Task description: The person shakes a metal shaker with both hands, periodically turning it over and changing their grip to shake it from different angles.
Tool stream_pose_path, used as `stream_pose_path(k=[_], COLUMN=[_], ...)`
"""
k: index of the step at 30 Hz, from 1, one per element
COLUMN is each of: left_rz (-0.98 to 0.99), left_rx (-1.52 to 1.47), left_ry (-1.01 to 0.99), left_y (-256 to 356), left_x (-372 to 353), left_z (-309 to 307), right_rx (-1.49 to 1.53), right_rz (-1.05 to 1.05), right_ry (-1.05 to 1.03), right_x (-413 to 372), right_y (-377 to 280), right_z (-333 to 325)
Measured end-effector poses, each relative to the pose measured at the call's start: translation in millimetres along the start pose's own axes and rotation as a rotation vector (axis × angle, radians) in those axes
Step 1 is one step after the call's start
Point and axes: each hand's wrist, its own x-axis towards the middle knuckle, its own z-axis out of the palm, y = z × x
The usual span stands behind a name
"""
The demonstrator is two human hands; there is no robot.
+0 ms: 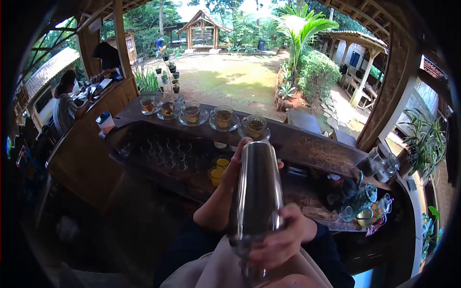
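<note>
While btwn hands (279, 239), metal shaker (259, 185)

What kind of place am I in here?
Probably an open-air drinks bar or café: your hands hold a metal shaker, cups of drink on saucers line the wooden counter, and a garden lies beyond.

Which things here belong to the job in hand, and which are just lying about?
In use:
- metal shaker
- left hand and right hand, both holding it

Seemingly just standing by:
- filled glass cups
- saucers
- yellow drinks
</note>
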Motion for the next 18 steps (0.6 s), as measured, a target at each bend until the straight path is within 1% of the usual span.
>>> stream_pose_path(k=[2,3,4,5,6,7,8,9,10,11,12,14,15,16,17,18], left_rz=[0.118,0.006,-0.1,-0.084,-0.065,0.197,0.224,0.09,-0.044,-0.1,-0.103,0.246,0.237,0.037,0.007,-0.022], left_rx=[0.092,-0.089,-0.145,-0.362,-0.574,-0.023,-0.052,-0.065,-0.083,0.042,-0.07,0.224,0.232,0.17,0.096,0.024], left_ry=[-0.142,-0.012,-0.014,0.003,0.019,0.353,0.382,0.37,0.366,0.25,0.028,-0.086,-0.054,0.044,0.25,0.456], left_y=[4.5,12.5,19.3,25.3,31.6,32.4,34.1,47.0,60.5,66.3,66.6,65.4,72.0,81.4,89.6,98.5], left_x=[-4.2,-6.7,-4.4,-10.1,-15.5,-17.3,-13.4,-12.7,-15.1,-16.5,-22.0,-26.9,-26.6,-32.0,-30.8,-29.3], left_z=[-10.0,-10.9,-12.8,-51.3,-88.5,-69.5,-59.1,-52.5,-43.3,3.9,6.1,-8.0,-12.1,-12.6,-25.3,-45.6], right_rx=[-0.037,-0.021,-0.002,0.058,0.096,0.039,-0.019,-0.021,0.018,0.048,0.104,0.109,0.093,0.15,0.209,0.124], right_rz=[-0.315,-0.151,0.013,0.251,0.57,0.707,0.84,0.836,0.514,0.205,-0.019,-0.235,-0.235,0.014,0.266,0.327], right_ry=[-0.053,-0.081,-0.109,-0.124,-0.074,0.023,0.123,0.131,0.077,0.029,0.053,-0.003,0.001,0.036,0.076,0.203], right_x=[-5.6,-18.7,-35.1,-43.4,-48.5,-39.5,-28.5,-28.5,-33.0,-32.6,-4.5,-4.2,-5.8,-9.4,-13.5,-18.4], right_y=[13.2,24.9,39.2,52.9,59.0,56.0,52.3,47.6,37.0,29.5,23.5,23.1,26.5,31.7,38.0,56.2], right_z=[12.4,22.3,32.7,38.6,47.7,52.5,55.5,57.1,57.1,63.6,60.6,63.3,63.3,64.0,68.3,81.5])
